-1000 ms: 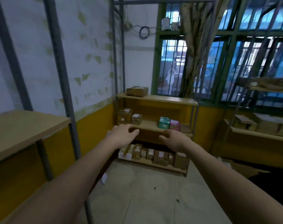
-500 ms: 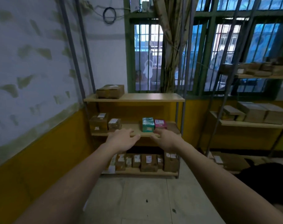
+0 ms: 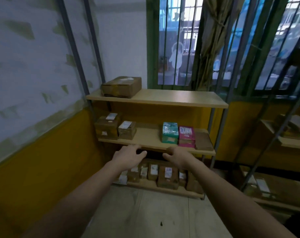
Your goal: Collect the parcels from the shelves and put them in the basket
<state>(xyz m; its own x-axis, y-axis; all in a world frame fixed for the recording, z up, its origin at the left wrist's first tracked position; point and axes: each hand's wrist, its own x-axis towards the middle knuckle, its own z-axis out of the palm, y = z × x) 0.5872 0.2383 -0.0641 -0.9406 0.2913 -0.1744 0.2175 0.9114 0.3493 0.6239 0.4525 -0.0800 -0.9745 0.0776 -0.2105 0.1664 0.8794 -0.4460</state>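
Observation:
A three-tier wooden shelf unit stands ahead against the yellow wall. One big brown parcel lies on its top board. The middle board holds two brown parcels, a green box and a pink box. Several small brown parcels line the bottom board. My left hand and my right hand are stretched forward in front of the middle board's front edge, fingers relaxed, holding nothing. No basket is in view.
A second rack with more brown parcels stands at the right behind grey uprights. Barred windows with a tied curtain fill the back wall. Grey metal posts run along the left wall. Bare concrete floor lies between me and the shelves.
The view has moved closer to the shelf unit and turned to face it. Both hands stay stretched out and empty, now lower against the middle board's edge.

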